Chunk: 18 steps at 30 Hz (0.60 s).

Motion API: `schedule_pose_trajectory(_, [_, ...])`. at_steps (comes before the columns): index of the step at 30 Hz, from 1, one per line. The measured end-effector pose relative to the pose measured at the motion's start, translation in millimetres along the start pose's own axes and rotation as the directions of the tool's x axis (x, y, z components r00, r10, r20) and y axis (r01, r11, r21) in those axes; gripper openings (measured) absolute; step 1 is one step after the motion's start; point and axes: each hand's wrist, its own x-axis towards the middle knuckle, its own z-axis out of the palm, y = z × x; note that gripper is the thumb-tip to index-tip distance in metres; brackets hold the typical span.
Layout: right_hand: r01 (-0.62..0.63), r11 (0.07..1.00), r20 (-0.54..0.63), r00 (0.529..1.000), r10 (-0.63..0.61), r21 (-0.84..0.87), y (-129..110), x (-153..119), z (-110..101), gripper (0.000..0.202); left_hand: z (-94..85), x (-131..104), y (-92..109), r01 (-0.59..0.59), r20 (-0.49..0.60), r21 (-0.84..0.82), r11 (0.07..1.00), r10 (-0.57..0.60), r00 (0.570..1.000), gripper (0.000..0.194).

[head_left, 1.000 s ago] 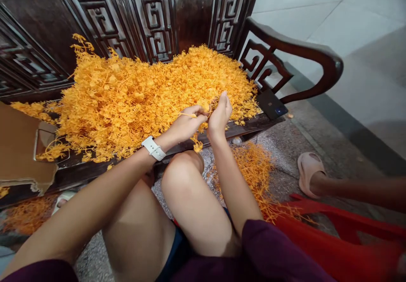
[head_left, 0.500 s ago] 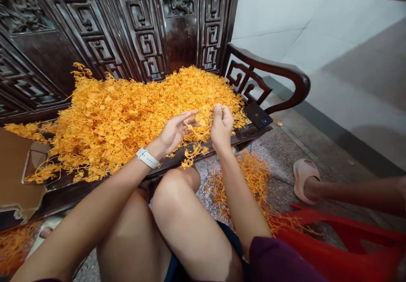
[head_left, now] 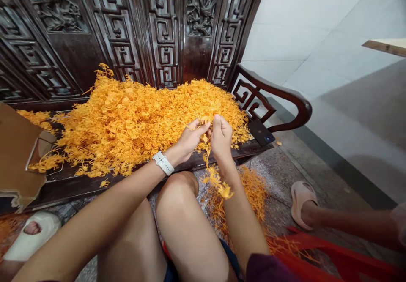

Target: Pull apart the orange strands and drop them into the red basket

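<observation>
My left hand (head_left: 189, 141), with a pale watch (head_left: 163, 163) on its wrist, is closed, thumb and fingers pinching an orange plastic flower strand (head_left: 218, 181). Close beside it, my right hand (head_left: 221, 137) is closed on the same strand, thumb uppermost. One end of the strand dangles below both hands, in front of my right forearm. A thin stem sticks out to the left of my left fingers. Behind the hands, a big heap of orange plastic flowers (head_left: 127, 123) covers the seat of a carved dark wooden bench (head_left: 196, 56). My fingers partly hide the gripped section.
A dark phone (head_left: 260, 132) lies at the bench's right end by the armrest (head_left: 282, 96). Torn cardboard (head_left: 20, 151) stands at left. Orange stems (head_left: 253, 193) are piled on the floor. At right are another person's sandalled foot (head_left: 304, 206) and red plastic (head_left: 336, 252).
My left hand has gone from open fingers to a pinch on the strand, moving right to meet my right hand. The dangling end has swung right. The view has shifted slightly.
</observation>
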Motion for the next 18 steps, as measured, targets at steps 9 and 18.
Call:
schedule_pose_trajectory(9, [-0.199,0.971,0.188,0.967,0.172,0.131,-14,0,11,0.046,-11.3,-7,9,0.045,0.128,-0.149,0.988,-0.025,0.991,0.026])
schedule_pose_trajectory(18, [0.189,0.967,0.285,0.949,-0.136,-0.169,-38,7,0,0.051,1.2,-14,36,0.057,0.044,0.089,0.994,-0.061,0.997,0.027])
